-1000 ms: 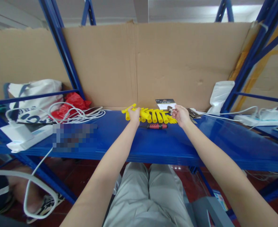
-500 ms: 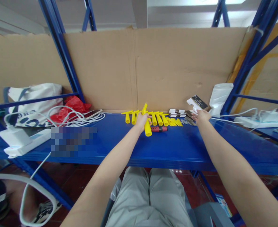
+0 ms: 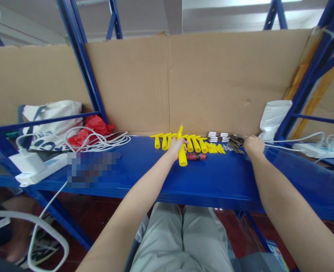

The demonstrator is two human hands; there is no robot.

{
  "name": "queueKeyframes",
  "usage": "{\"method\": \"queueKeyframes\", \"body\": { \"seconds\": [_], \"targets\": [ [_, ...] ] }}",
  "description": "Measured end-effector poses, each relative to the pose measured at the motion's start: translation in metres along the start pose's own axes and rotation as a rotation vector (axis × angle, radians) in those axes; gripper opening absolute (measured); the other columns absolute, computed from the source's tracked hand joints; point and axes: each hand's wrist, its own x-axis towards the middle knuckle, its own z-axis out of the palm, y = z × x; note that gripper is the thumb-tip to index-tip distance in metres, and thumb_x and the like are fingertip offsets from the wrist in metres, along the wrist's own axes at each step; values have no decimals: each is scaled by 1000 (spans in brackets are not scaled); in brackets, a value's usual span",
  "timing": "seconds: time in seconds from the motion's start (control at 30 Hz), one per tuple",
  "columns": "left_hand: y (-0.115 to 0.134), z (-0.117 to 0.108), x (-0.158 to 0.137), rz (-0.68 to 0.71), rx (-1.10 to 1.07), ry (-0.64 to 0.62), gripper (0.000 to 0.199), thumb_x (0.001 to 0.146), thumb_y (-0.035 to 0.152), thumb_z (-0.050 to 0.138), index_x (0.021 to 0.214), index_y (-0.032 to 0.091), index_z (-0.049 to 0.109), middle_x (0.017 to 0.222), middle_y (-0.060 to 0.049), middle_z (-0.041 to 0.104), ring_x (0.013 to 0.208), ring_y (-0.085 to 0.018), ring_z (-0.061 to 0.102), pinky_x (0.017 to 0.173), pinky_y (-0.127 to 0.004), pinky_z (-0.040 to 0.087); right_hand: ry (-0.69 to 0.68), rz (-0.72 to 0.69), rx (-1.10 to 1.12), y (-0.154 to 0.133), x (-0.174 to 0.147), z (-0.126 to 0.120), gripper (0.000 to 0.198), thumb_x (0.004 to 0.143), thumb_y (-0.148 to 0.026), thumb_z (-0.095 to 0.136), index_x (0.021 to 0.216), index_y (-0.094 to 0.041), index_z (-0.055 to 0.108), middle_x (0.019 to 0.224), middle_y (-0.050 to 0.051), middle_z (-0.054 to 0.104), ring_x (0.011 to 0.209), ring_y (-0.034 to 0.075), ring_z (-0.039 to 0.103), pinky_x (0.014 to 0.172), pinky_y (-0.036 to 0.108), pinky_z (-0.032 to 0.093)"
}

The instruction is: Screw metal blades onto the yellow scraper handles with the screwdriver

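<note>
A yellow T-shaped handle (image 3: 182, 158) is crossing in front of the red-and-black screwdriver's (image 3: 197, 156) left end, the left hand (image 3: 177, 148) clasping it. Well right of the screwdriver, the right hand (image 3: 253, 146) is reaching to dark flat pieces (image 3: 236, 143); whether it's gripping any, I can't tell. Behind the screwdriver, more yellow handles (image 3: 195, 146) are lying; farther right, white-and-dark cards (image 3: 213, 134) are sitting stacked.

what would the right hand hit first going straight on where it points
The dark flat pieces beside the right hand, most likely; depth is unclear, and it may already touch them.
</note>
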Motion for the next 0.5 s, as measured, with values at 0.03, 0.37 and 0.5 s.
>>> {"method": "queueKeyframes", "body": {
  "seconds": [0.03,0.37,0.5],
  "targets": [
    [0,0,0,-4,-1,-2,31,81,7,45,111,15,47,72,-2,68,31,-6,41,35,-20,34,3,-2,-11,0,0,1,40,91,-18,31,105,-11,69,99,21,65,99,28,61,78,35,46],
    [-3,-1,4,-13,-36,-19,26,80,7,47,105,14,51,70,-4,68,32,-6,41,35,-20,34,42,-10,57,3,1,7,35,90,-22,36,99,-13,69,100,21,65,99,29,59,81,44,46],
    [-1,-1,3,-36,-40,-48,24,80,8,45,102,13,52,68,-4,67,31,-6,39,34,-21,34,-46,57,119,4,5,12,40,83,-18,42,119,-20,61,115,19,59,110,31,54,88,51,42]
  ]
}}
